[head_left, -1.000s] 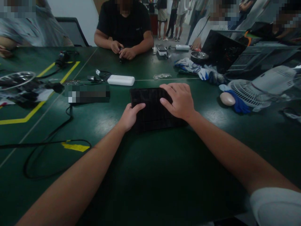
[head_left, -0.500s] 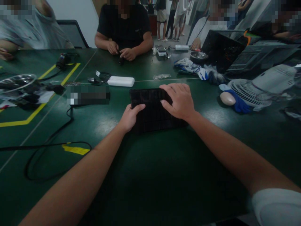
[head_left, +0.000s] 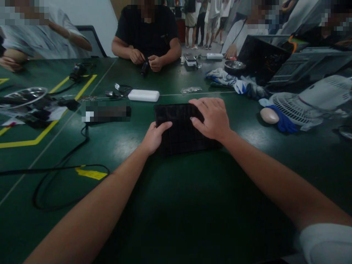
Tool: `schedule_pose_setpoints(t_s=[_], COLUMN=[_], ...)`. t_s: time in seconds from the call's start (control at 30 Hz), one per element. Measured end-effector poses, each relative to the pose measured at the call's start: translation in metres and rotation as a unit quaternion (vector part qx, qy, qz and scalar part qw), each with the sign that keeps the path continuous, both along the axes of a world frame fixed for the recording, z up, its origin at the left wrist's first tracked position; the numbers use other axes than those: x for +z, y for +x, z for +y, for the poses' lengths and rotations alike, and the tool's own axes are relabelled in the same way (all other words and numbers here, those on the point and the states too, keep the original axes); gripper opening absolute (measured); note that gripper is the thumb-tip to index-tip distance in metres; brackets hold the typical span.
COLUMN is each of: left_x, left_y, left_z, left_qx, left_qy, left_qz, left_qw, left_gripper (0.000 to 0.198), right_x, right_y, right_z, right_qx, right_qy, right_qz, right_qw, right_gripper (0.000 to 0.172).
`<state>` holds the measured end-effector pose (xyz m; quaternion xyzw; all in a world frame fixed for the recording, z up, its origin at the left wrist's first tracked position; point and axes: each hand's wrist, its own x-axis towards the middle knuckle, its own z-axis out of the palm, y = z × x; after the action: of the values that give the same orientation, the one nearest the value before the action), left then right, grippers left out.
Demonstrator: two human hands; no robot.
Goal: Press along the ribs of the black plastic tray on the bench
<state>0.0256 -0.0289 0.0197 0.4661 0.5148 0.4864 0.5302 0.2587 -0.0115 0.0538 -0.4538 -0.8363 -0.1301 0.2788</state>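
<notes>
A black tablet (head_left: 181, 137) with a dark screen lies at the middle of the green table. At its left edge my left hand (head_left: 154, 137) grips it, the thumb resting on the screen and the other fingers hidden beneath. My right hand (head_left: 213, 117) is closed over its upper right part. The right thumb lies near the screen while the fingers curl at the far edge, their tips partly out of sight. Beyond the tablet sits a white power bank (head_left: 143, 95).
Left are a black power strip (head_left: 110, 113) with its cable and a wire basket (head_left: 26, 97). On the right stand a white fan (head_left: 316, 97), a blue glove (head_left: 286, 121) and a computer mouse (head_left: 268, 116). Across the table, a person's hands (head_left: 145, 60) hold a small black object.
My view has shifted slightly, while both hands keep their places on the tablet. The person opposite has moved their hands apart around the black object. The person at upper left has moved an arm.
</notes>
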Motion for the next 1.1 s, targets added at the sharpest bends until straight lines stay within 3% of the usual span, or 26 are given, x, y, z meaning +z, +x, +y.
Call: schedule_pose_setpoints(t_s=[1.1], left_x=[0.001], left_y=[0.0003], left_z=[-0.0005], left_qx=[-0.004], left_qy=[0.003], left_qz=[-0.016], left_qw=[1.0], left_gripper=[0.039], right_x=[-0.0009], right_y=[-0.0001], right_z=[0.0001], right_qx=[-0.005], right_qy=[0.012], right_qz=[0.003], right_qw=[1.0], right_gripper=[0.053])
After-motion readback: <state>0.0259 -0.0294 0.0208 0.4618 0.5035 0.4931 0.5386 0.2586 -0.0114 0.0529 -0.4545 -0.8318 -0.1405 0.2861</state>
